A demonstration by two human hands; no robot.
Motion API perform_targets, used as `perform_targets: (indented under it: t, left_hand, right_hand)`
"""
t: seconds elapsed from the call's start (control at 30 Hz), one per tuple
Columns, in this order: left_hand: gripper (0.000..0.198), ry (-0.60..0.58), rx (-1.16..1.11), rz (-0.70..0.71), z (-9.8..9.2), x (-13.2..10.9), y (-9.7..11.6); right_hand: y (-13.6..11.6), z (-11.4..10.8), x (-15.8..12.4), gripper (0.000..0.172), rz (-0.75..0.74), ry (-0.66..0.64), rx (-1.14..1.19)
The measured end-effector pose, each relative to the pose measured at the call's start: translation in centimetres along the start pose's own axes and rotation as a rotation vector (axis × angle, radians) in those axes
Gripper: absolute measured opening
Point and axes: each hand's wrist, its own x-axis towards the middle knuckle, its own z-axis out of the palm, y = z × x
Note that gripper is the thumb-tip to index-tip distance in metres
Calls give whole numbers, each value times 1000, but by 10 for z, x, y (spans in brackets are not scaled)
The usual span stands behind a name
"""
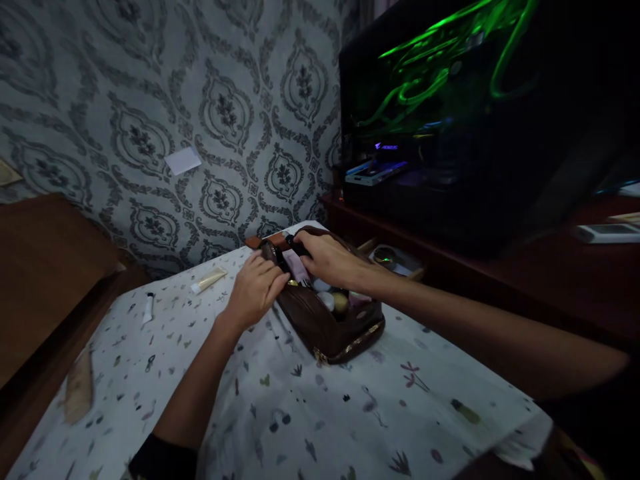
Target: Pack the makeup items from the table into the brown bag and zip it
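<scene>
A grey damask-patterned wall (227, 110) filled the background, and at the right loomed a big black case with glowing green tubes (450, 120) on a dark red wooden desk (560, 267). A table under a white printed cloth (320, 413) spread below, with a brown wooden panel (50, 267) along its left side.

The brown leather-like zip bag (310, 320) lay gaping near the table's far end, between both hands. The right hand (325, 257) came in across the bag, its forearm nearly level and screening part of the right side; the fingers were bent closely about something black at the far end (too dim to tell whether it was gripped). The left hand (257, 287) came up from below, its fingers curled over the bag's left rim and pinching it.

Beyond the right forearm, which partly hid it, was a shallow pale-edged tray (419, 272). At the cloth's left edge lay a blurred tan elongated object (80, 387); nearer the bag, a cream tube with a white end (210, 280), and between them a small white tube with a black cap (149, 309). Inside the bag showed a lilac tube (297, 269) and a yellowish round item (341, 303).
</scene>
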Motion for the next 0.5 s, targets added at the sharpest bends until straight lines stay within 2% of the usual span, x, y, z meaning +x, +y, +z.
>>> perform_targets:
  t: [0.1, 0.2, 0.5]
  left_hand:
    - [42, -96, -19, 26, -3, 20, -8]
    - [38, -154, -53, 56, 0, 27, -10]
    - [45, -127, -237, -99, 11, 7, 0]
  right_hand:
    - [-5, 1, 1, 33, -4, -78, -123]
    - [-10, 0, -2, 30, -33, -135, -240]
    - [-28, 5, -2, 38, -15, -230, -412]
